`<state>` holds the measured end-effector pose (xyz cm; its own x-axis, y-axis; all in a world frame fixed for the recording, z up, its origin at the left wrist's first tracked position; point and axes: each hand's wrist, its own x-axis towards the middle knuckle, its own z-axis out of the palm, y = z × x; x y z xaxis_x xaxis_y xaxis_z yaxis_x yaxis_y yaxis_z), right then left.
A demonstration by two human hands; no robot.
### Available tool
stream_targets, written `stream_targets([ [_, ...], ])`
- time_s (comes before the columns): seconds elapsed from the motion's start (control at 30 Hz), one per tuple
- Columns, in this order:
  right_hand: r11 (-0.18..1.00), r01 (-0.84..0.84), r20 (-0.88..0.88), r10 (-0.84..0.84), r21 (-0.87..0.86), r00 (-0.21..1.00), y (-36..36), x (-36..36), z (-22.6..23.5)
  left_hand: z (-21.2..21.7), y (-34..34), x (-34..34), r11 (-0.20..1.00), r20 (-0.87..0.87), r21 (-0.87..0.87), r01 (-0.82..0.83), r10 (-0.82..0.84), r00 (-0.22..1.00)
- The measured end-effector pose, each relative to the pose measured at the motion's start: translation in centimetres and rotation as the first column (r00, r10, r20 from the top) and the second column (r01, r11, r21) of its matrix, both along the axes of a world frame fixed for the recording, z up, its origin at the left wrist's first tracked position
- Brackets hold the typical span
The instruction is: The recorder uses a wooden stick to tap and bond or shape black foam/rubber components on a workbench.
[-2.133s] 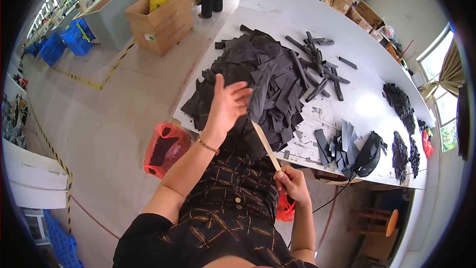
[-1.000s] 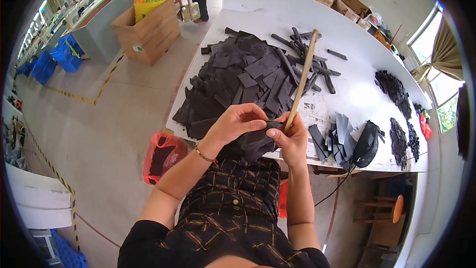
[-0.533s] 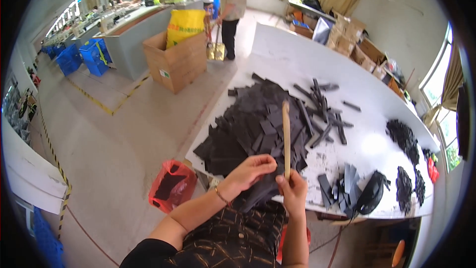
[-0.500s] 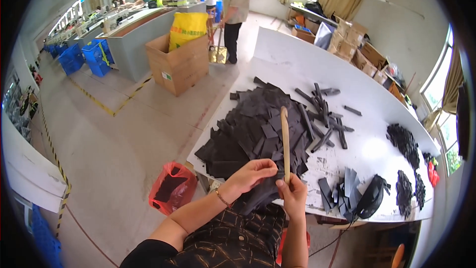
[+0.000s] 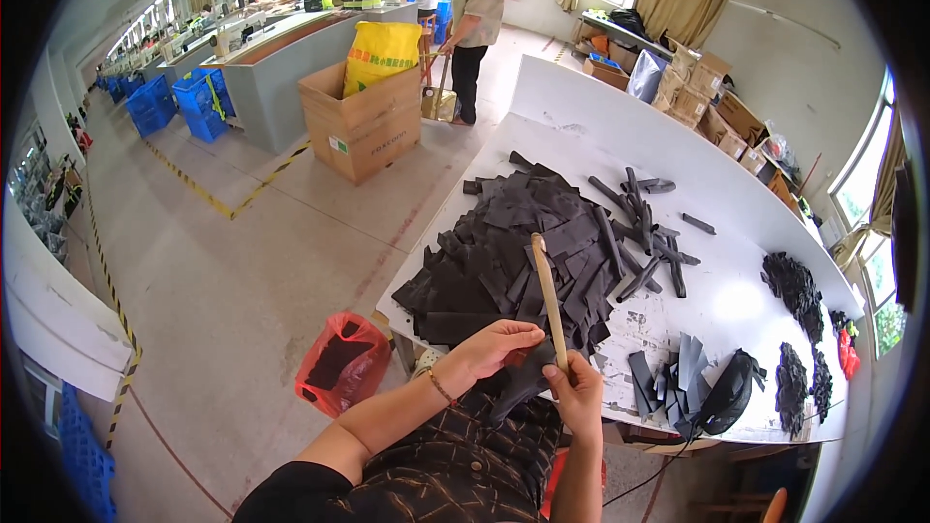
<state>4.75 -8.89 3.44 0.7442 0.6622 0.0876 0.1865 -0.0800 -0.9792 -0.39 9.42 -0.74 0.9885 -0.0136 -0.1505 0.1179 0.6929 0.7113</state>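
My right hand (image 5: pixel 578 393) grips the lower end of a pale wooden stick (image 5: pixel 545 295), which stands tilted with its hooked top to the left. My left hand (image 5: pixel 494 349) is pinched just left of the stick, with a dark fabric piece (image 5: pixel 523 383) at its fingertips. That piece hangs below the fingers over the table's near edge, and part of it is hidden behind my hands. Beyond my hands a big heap of flat black fabric pieces (image 5: pixel 484 261) covers the left part of the white table (image 5: pixel 731 242).
Black tube-like rolls (image 5: pixel 639 218) lie right of the heap. Nearer right are loose dark strips (image 5: pixel 668 387) and a black mesh bag (image 5: pixel 731 395). A red plastic bag (image 5: pixel 363 373) stands on the floor at left. Farther off are a cardboard box (image 5: pixel 363 140) and a standing person (image 5: pixel 477 19).
The stick's top has swung left and toward me, so it leans more. My left fingers have moved slightly away from the stick. The whole view has shifted a little.
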Motion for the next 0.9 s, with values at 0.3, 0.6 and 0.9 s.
stream_targets([
  [0.3, 0.986, 0.167, -0.051, -0.168, -0.013, 0.985, 0.3, -0.2, 0.2, 0.5, -1.7, -1.7, 0.911, 0.181, 0.411, -0.028, -0.051, 0.982],
  [0.6, 0.954, 0.262, 0.237, -0.223, -0.149, 0.946, -1.9, 10.3, 3.5, -1.4, -3.6, -3.4, 0.89, 0.027, 0.372, 0.262, -0.293, 0.956],
  [0.9, 0.895, 0.442, 0.508, -0.357, -0.054, 0.784, -1.6, 22.1, -1.4, -3.2, -4.1, -3.1, 0.917, -0.037, 0.349, 0.194, -0.193, 0.98],
])
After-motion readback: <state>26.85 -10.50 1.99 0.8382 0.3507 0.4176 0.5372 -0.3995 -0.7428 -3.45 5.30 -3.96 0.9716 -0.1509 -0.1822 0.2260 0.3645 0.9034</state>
